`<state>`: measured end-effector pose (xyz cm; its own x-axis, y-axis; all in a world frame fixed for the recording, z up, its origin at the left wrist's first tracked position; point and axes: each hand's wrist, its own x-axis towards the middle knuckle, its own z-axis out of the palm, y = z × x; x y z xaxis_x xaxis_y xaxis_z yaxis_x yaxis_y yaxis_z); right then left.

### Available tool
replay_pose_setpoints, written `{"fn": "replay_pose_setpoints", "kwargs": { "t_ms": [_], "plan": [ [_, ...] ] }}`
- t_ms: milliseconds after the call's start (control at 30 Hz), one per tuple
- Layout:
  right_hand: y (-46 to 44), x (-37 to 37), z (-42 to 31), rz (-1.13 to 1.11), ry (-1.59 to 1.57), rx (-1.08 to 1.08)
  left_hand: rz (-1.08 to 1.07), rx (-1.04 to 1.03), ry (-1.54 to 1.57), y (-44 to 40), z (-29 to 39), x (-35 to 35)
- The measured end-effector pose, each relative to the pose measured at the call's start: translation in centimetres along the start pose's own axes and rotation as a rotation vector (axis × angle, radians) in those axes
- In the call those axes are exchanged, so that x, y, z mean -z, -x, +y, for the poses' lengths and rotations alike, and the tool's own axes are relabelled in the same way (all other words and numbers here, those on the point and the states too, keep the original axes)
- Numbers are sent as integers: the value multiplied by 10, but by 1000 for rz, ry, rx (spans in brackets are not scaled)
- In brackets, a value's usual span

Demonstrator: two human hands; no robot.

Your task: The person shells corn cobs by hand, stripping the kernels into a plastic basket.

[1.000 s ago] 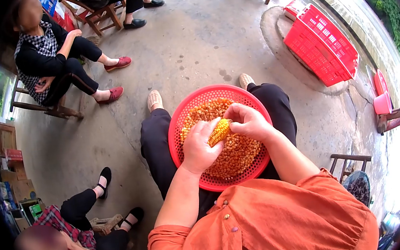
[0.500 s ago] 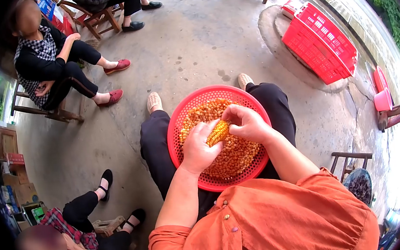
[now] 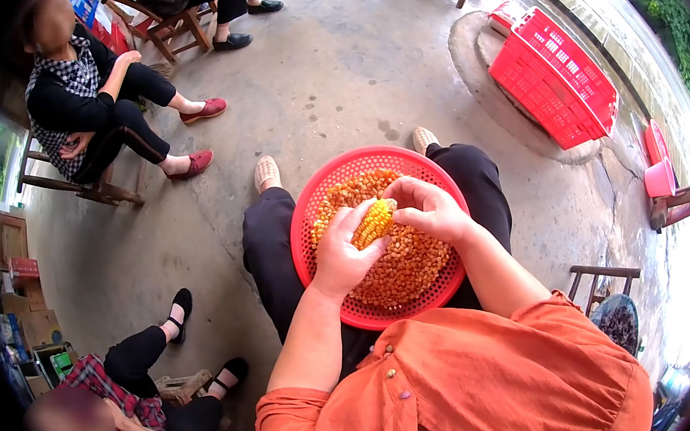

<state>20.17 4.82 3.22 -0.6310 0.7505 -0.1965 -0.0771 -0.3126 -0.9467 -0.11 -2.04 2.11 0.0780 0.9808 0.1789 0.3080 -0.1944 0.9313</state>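
Note:
A yellow corn cob (image 3: 374,223) is gripped in my left hand (image 3: 342,253), with the fingers and thumb wrapped around it. My right hand (image 3: 436,212) is closed at the far end of the cob, thumb and fingers bent against its tip; the exact contact is partly hidden. Both hands are over a round red perforated basket (image 3: 302,253) resting on my lap. Loose orange-yellow corn kernels (image 3: 404,272) cover the bottom of the basket beneath the hands.
Two seated people, one in a checked top (image 3: 79,83) and one in a plaid shirt (image 3: 106,405), are on my left. A red plastic crate (image 3: 552,79) stands ahead right. A pink basin (image 3: 660,178) and a small wooden chair (image 3: 604,271) are at right.
The cob has turned slightly in my left hand, and more of its tip shows. My right fingers have shifted a little at that end. The view has moved slightly.

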Motion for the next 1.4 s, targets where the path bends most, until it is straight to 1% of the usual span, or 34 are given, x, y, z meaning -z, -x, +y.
{"fn": "replay_pose_setpoints", "kwargs": {
  "t_ms": [133,200,300,367,500,600,667,800,833,867,900,967,1000,1067,1200,1333,1400],
  "plan": [
    [0,0,0,-3,36,12,15,-47,-65,-1,4,1],
    [1,0,1,6,57,13,29,-97,-147,-1,6,1],
    [0,-1,3,15,127,19,7,-113,-218,-1,6,2],
    [-1,-2,7,72,167,32,16,-135,-261,-1,9,2],
    [-1,-6,10,113,175,24,37,-188,-382,0,9,0],
    [0,-7,10,132,116,6,30,-194,-383,0,8,0],
    [1,-5,8,94,315,13,23,-183,-370,0,8,0],
    [1,-6,7,97,408,27,4,-168,-346,0,8,0],
    [0,-5,9,138,329,22,4,-168,-347,0,7,0],
    [-1,-4,10,179,251,16,7,-141,-255,1,5,-2],
    [-1,-4,8,179,251,16,11,-114,-164,1,4,-2],
    [0,-5,2,129,117,14,28,-108,-152,1,4,-3],
    [0,-6,-1,126,119,13,45,-100,-140,0,4,-2],
    [0,-8,-8,74,-11,-40,54,-104,-143,0,4,-1],
    [0,-9,-8,76,-31,-61,50,-90,-141,0,6,1],
    [-3,-1,7,50,81,-23,32,-113,-193,0,7,1],
    [-2,1,9,43,134,-24,53,-67,-89,0,4,-1]
  ]
}}
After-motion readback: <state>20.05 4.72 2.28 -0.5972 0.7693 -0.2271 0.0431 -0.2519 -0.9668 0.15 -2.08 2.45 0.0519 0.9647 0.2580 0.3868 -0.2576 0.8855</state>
